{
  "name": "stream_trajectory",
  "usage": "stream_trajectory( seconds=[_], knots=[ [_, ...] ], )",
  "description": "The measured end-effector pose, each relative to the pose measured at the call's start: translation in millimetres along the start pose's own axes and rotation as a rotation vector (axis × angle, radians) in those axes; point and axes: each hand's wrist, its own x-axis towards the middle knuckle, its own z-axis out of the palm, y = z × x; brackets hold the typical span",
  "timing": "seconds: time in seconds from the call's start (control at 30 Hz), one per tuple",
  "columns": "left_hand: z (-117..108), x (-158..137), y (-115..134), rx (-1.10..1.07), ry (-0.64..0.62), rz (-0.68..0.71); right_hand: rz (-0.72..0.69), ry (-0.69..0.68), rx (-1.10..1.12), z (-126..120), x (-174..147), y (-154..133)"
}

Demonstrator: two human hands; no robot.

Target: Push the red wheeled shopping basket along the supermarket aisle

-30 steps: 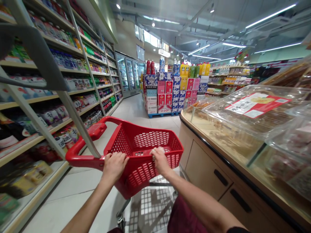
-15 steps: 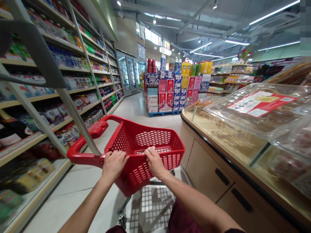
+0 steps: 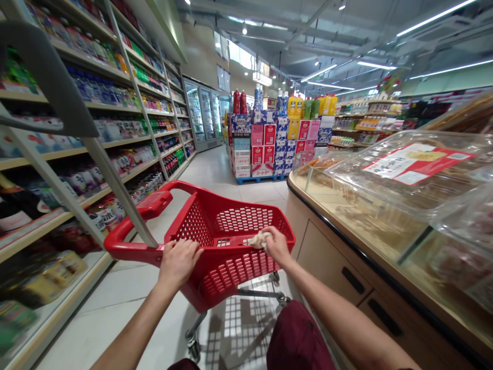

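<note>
A red plastic shopping cart stands before me, its perforated basket showing nothing inside. My left hand is closed over the near rim at the handle end, beside a grey metal pole. Toward the far end of the same rim, my right hand pinches a crumpled whitish cloth, which lies against the top edge of the basket. The right fingertips are partly hidden behind the cloth and the hand.
Drink shelves line the left side. A wooden display counter with clear plastic food boxes runs along the right. Ahead stand stacked drink cartons on a blue pallet. Glass-door fridges are farther back.
My right hand has slid right along the cart's rim with the cloth, which now shows more. My left hand stays in place on the rim. A maroon-clad knee has come further into view.
</note>
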Motion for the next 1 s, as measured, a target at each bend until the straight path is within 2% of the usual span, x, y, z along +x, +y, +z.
stream_trajectory(
  seconds=[0.07, 0.1, 0.17, 0.27, 0.33, 0.4, 0.43, 0.5, 0.6, 0.63, 0.7, 0.77, 0.83, 0.9, 1.0],
  knots=[
    [1, 0, -2, -0.004, -0.006, 0.003, 0.15, 0.001, -0.082, -30, 10, 17],
    [1, 0, -2, -0.005, -0.007, 0.002, 0.177, -0.013, -0.123, -39, 13, 25],
    [2, 1, -1, -0.003, -0.007, 0.0, 0.165, -0.036, -0.163, -36, 15, 27],
    [3, 3, 2, 0.011, -0.004, -0.004, 0.03, -0.077, -0.133, 17, 4, -3],
    [3, 5, 4, 0.023, 0.001, -0.011, -0.171, -0.098, -0.132, 54, -6, -26],
    [2, 5, 3, 0.034, 0.005, -0.009, -0.354, -0.109, -0.18, 68, -14, -28],
    [2, 5, 2, 0.038, 0.006, -0.005, -0.399, -0.104, -0.217, 62, -16, -19],
    [3, 4, -1, 0.045, 0.007, 0.002, -0.37, -0.071, -0.295, 31, -20, 16],
    [4, 4, -3, 0.044, 0.007, -0.009, -0.155, 0.048, -0.399, -14, -20, 67],
    [5, 4, -3, 0.039, 0.007, -0.015, -0.089, 0.087, -0.412, -17, -18, 73],
    [5, 4, -1, 0.027, 0.009, -0.024, -0.095, 0.079, -0.376, -1, -14, 64],
    [4, 4, 1, 0.021, 0.01, -0.027, -0.249, -0.02, -0.284, 29, -8, 40],
    [3, 4, 0, 0.024, 0.006, -0.025, -0.397, -0.122, -0.217, 45, -5, 23],
    [4, 2, -2, 0.032, -0.003, -0.025, -0.414, -0.143, -0.219, 37, -5, 27],
    [5, 1, -6, 0.036, -0.007, -0.033, -0.222, -0.013, -0.259, 4, -10, 54]
  ],
)
